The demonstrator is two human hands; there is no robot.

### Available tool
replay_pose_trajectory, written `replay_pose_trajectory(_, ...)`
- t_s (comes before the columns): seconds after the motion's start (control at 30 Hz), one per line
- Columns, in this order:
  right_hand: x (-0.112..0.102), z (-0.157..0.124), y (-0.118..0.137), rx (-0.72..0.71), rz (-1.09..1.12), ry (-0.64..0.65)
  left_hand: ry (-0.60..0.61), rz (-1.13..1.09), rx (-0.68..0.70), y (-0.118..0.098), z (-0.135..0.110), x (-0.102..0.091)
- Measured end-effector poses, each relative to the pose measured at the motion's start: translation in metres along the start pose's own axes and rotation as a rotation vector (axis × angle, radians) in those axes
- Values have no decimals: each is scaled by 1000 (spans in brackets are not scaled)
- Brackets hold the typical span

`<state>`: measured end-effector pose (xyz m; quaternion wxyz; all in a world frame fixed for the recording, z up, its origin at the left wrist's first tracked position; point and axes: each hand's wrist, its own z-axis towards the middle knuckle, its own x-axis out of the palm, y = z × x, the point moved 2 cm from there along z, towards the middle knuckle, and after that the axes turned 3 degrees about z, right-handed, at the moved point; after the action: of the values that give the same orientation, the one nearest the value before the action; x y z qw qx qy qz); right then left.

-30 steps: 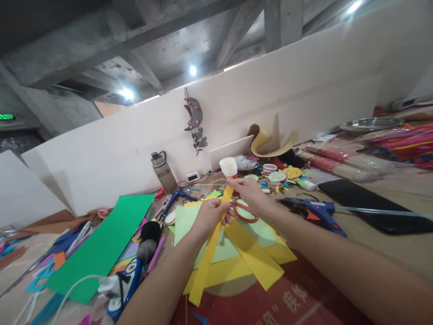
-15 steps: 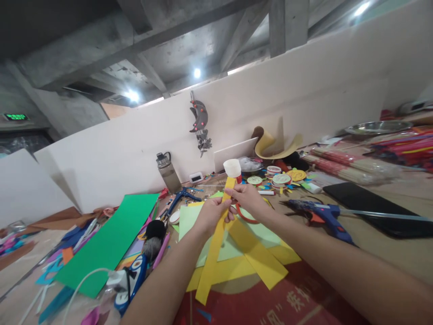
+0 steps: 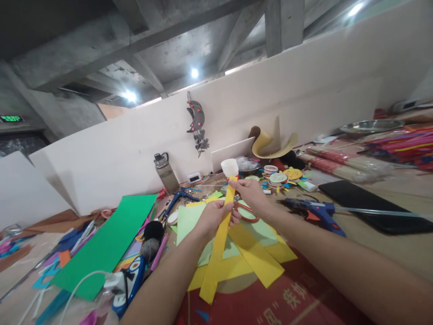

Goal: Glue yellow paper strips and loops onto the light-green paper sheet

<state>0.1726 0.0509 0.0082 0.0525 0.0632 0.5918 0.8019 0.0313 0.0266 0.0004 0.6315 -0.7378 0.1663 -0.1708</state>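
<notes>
There are two hands, one left hand and one right hand; two yellow strips; one green sheet; one bottle; one white cup; one glue gun; one black slab; one moon ornament; one exit sign; three ceiling lights; and at least four discs, some partly hidden.

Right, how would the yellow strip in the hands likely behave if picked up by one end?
The held yellow strip is probably light, being thin and narrow. It may be fairly stiff: below the left hand it runs nearly straight.
</notes>
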Motion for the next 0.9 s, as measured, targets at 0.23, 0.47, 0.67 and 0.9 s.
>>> replay_pose_trajectory(0.23,1,4,-1,62,103,37,20,72,19,3,0,2)
replay_pose_trajectory(0.47,-7,10,-2,131,159,28,12,33,2,3,-1,3)
replay_pose_trajectory(0.67,-11,11,1,98,119,-11,25,19,-2,4,-1,5)
replay_pose_trajectory(0.9,3,-1,-7,153,18,195,-5,-27,25,6,1,3)
